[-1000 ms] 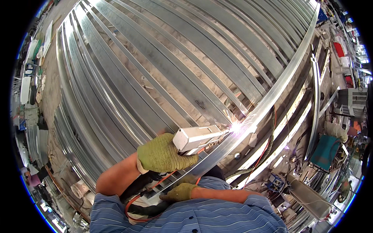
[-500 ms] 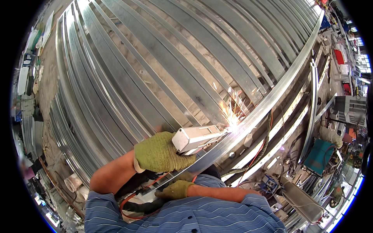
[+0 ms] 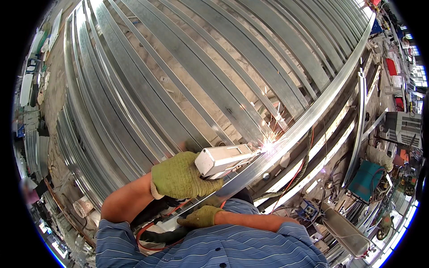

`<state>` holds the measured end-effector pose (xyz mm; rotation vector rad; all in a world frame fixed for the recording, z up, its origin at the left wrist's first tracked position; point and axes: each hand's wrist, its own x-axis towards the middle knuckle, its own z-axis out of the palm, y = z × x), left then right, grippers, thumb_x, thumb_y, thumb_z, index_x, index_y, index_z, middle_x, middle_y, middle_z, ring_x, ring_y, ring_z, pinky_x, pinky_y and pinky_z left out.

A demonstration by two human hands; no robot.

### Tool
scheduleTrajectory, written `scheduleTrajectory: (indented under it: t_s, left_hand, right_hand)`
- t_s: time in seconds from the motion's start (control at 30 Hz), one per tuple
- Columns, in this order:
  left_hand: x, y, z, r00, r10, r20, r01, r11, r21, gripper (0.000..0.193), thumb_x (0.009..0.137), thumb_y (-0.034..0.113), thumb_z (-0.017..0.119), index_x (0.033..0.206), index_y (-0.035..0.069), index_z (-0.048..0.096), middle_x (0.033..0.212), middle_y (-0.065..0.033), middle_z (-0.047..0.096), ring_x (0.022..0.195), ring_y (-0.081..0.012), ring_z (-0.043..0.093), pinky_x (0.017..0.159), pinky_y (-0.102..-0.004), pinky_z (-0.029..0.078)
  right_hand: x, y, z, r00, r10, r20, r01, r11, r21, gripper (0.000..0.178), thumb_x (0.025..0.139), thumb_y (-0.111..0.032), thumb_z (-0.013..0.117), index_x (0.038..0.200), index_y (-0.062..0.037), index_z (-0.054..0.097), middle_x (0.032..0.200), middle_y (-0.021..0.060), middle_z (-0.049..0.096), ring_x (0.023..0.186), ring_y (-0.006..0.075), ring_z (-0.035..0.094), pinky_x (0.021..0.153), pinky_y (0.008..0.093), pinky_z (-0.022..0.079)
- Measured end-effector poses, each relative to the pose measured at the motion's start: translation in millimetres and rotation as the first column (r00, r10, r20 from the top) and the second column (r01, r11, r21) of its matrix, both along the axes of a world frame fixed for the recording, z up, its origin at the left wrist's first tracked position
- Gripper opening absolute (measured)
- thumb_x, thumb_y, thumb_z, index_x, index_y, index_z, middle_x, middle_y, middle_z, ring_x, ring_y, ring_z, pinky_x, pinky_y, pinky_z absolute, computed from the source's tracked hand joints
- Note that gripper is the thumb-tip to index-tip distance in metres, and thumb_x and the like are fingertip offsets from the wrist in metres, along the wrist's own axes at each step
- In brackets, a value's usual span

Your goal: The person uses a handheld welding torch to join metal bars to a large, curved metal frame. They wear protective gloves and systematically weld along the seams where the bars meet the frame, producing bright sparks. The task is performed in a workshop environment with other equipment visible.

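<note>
Currently, the gloved left hand [image 3: 178,176] is clamped around the rear of the white, boxy torch [image 3: 225,159]; the torch tip points to a bright, sparking spot [image 3: 267,147] at the silver edge rail [image 3: 309,121], where the metal slats [image 3: 229,110] end. The gloved right hand [image 3: 199,217] is positioned beside the striped shirt [image 3: 214,243]; whether its fingers are closed cannot be determined

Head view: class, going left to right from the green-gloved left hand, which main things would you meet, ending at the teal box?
Green-gloved left hand → white handheld tool → bright sparks → teal box.
</note>
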<state>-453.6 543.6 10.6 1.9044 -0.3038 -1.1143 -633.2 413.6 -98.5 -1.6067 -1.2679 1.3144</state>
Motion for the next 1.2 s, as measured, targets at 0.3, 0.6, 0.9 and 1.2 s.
scheduleTrajectory:
  t_s: [0.3, 0.6, 0.9, 1.2]
  left_hand:
    - [-6.6, 6.4, -5.4, 0.997, -0.013, -0.079, 0.014, 1.000, 0.014, 0.057, 0.097, 0.044, 0.079, 0.142, 0.010, 0.071, 0.117, -0.0168, 0.080, 0.104, -0.0363, 0.076, 0.094, -0.0367, 0.060]
    - [-5.0, 6.0, 4.4, 0.992, -0.018, -0.125, 0.015, 0.999, -0.029, 0.052, 0.098, 0.032, 0.080, 0.143, 0.007, 0.070, 0.123, -0.0140, 0.079, 0.109, -0.0251, 0.076, 0.096, -0.0340, 0.060]
    - [-11.1, 19.2, -10.5, 0.900, -0.024, -0.435, -0.006, 0.998, -0.068, 0.052, 0.113, 0.013, 0.057, 0.163, 0.005, 0.047, 0.154, -0.0139, 0.061, 0.132, -0.0176, 0.067, 0.109, -0.0306, 0.060]
    - [-18.8, 26.0, -15.0, 0.897, -0.030, -0.442, -0.043, 0.987, -0.154, 0.052, 0.117, 0.012, 0.048, 0.167, 0.000, 0.039, 0.158, -0.0177, 0.057, 0.134, -0.0196, 0.067, 0.111, -0.0316, 0.060]
  right_hand:
    - [5.6, -1.3, 5.5, 1.000, 0.015, -0.009, -0.015, 1.000, -0.006, 0.040, 0.107, -0.026, 0.051, 0.144, -0.0179, 0.061, 0.110, 0.0182, 0.079, 0.103, 0.0387, 0.080, 0.085, 0.0525, 0.062]
    - [-1.8, 3.7, -0.4, 0.999, 0.018, -0.028, -0.019, 0.999, -0.034, 0.037, 0.107, -0.026, 0.051, 0.140, -0.0161, 0.063, 0.113, 0.0174, 0.079, 0.107, 0.0391, 0.079, 0.087, 0.0538, 0.062]
    - [-4.0, 1.9, 0.2, 0.998, -0.045, -0.046, 0.045, 0.999, -0.005, 0.027, 0.105, -0.024, 0.052, 0.126, -0.0124, 0.065, 0.108, 0.0166, 0.079, 0.105, 0.0382, 0.079, 0.084, 0.0546, 0.062]
    - [-13.2, 3.9, -8.1, 0.998, -0.069, -0.001, 0.069, 0.997, 0.033, 0.027, 0.105, -0.023, 0.053, 0.127, -0.0122, 0.065, 0.106, 0.0182, 0.079, 0.103, 0.0394, 0.079, 0.085, 0.0552, 0.062]
